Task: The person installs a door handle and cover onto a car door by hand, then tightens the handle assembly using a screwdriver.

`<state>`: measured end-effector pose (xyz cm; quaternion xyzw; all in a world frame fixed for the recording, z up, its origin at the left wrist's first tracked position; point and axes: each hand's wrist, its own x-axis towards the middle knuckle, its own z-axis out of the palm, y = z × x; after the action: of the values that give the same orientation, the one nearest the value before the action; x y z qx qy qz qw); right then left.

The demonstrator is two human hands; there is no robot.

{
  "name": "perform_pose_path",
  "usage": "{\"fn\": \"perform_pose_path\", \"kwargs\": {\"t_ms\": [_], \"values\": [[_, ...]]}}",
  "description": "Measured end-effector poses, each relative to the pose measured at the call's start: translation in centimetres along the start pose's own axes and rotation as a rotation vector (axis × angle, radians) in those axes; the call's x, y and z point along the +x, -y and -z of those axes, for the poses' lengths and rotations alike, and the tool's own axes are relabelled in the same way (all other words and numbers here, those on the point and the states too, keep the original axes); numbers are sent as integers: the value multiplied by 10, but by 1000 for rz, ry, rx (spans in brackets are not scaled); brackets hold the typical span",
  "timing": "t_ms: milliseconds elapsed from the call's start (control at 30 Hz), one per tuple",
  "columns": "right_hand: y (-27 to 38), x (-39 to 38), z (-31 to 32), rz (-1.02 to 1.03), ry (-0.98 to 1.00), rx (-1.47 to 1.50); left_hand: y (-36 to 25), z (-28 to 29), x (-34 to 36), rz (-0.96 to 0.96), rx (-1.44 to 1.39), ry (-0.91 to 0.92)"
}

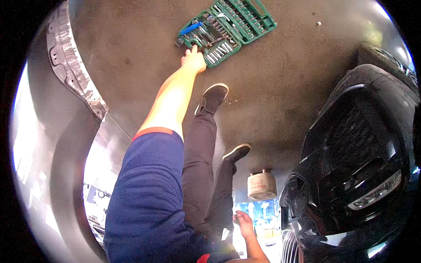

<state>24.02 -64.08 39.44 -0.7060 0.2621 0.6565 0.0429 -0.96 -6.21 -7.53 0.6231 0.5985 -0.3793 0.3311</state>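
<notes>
An open green socket-set case [240,39] lies on the floor, lined with sockets, bits and other small metal tools. A tool with a blue handle [191,28] rests across its near half. My left arm stretches out to the case, and my left hand [194,60] is at its near edge with the fingers apart, one pointing into it; I see nothing held there. Low in the picture, beside my leg, my right hand [244,222] has its fingers pinched together. Whatever small thing may be between them is too small to name.
A black car bumper [346,153] with a lamp stands at the right. Along the left runs a curved vehicle panel [66,118] with a metal edge. A beige round container [262,186] and blue packs [265,210] are behind my feet. A small pale object [319,23] lies on the floor.
</notes>
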Motion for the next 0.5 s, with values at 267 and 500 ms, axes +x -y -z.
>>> {"fn": "perform_pose_path", "kwargs": {"t_ms": [267, 500], "values": [[-18, -13, 16, 64, -6, -3, 13, -40, -44, -128, -92, -171], [16, -10, -9, 431, -24, -76, -43, -125, -231, -247, -409, -105]]}}
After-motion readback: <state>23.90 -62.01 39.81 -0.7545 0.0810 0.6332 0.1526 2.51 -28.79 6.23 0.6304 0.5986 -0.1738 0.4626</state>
